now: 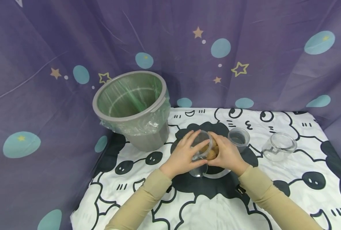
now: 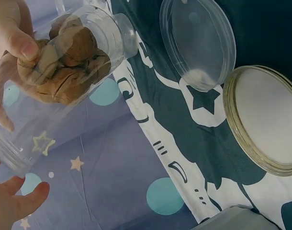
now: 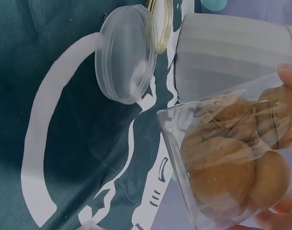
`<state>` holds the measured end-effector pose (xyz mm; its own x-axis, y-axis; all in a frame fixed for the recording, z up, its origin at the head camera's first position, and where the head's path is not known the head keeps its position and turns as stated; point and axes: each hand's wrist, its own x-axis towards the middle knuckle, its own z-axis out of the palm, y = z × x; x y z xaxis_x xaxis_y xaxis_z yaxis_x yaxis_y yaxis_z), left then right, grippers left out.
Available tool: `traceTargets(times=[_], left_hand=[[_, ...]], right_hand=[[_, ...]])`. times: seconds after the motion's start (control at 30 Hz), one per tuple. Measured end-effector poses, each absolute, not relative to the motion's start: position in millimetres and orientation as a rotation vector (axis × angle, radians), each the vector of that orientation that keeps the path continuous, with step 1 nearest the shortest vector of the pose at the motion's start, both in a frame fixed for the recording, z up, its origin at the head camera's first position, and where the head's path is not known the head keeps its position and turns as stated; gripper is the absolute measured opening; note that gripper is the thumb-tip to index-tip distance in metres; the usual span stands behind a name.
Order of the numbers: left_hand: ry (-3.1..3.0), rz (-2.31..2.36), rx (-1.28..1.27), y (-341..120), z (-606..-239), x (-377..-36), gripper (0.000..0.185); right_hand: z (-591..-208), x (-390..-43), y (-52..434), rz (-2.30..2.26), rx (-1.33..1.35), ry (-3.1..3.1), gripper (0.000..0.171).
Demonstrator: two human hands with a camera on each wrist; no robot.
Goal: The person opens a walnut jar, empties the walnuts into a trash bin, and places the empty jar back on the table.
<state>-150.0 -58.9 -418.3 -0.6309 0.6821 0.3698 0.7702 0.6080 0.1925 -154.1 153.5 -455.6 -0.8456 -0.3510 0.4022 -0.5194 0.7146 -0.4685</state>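
Note:
A clear plastic jar (image 1: 204,147) with several walnuts (image 2: 64,62) inside is held tilted above the table, between both hands. My left hand (image 1: 184,154) grips its open end, fingers over the rim. My right hand (image 1: 226,155) cups the closed end, where the walnuts (image 3: 232,158) have gathered. The jar (image 3: 218,163) has no lid on. Below it on the cloth lie a clear lid (image 2: 198,43) and a gold-rimmed lid (image 2: 265,120); the clear lid (image 3: 127,60) also shows in the right wrist view.
A grey bin (image 1: 133,108) lined with a clear bag stands at the back left, tilted towards me. A small clear cup (image 1: 239,137) and an empty clear jar (image 1: 278,147) sit to the right. Purple curtains enclose the sheep-print tablecloth (image 1: 274,198).

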Motion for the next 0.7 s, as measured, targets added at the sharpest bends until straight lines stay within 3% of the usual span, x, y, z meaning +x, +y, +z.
traceTargets(times=[0.7], left_hand=[[-2.401,-0.362,-1.272,-59,-424,-165,0.050]], right_hand=[[-462,-150,145,0.842,0.711,-2.650,0.103]])
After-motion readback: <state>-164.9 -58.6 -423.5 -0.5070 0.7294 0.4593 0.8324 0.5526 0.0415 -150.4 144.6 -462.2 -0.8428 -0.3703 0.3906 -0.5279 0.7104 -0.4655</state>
